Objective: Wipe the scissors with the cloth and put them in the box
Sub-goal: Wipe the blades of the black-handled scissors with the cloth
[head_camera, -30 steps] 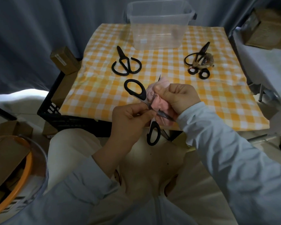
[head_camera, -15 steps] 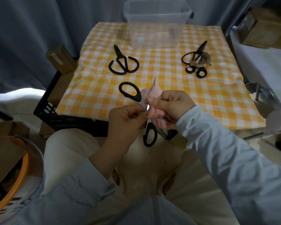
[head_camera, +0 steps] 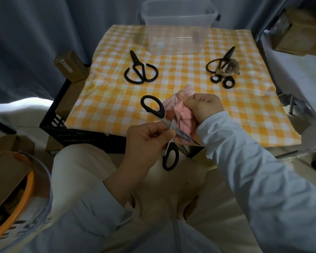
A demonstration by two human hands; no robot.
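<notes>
The fingers [head_camera: 163, 133] of the left hand [head_camera: 146, 143] are closed in a pinch on the scissors [head_camera: 169, 124] just beside the pivot. The fingers of the right hand [head_camera: 203, 106] are curled tightly round the pink cloth [head_camera: 183, 115], which is bunched over one blade. The scissors are held spread wide open above the lap at the near edge of the tabletop [head_camera: 244, 110]. One black handle is raised over the checked surface and the other hangs below the left hand. The bare blade [head_camera: 187, 139] is pointed to the right, close under the right sleeve.

The wiping is judged to be under way, and nothing can be seen inside the clear box [head_camera: 179, 33] at the far edge.

Several risks are posed. A finger could be cut through the thin cloth if it is drawn against the edge. The sleeve or wrist could be nicked by the bare tip. Because only a small pinch is kept near the pivot, the scissors could swing shut or slip into the lap.

Two further pairs [head_camera: 138, 69] [head_camera: 226, 57] are left lying on the tabletop.
</notes>
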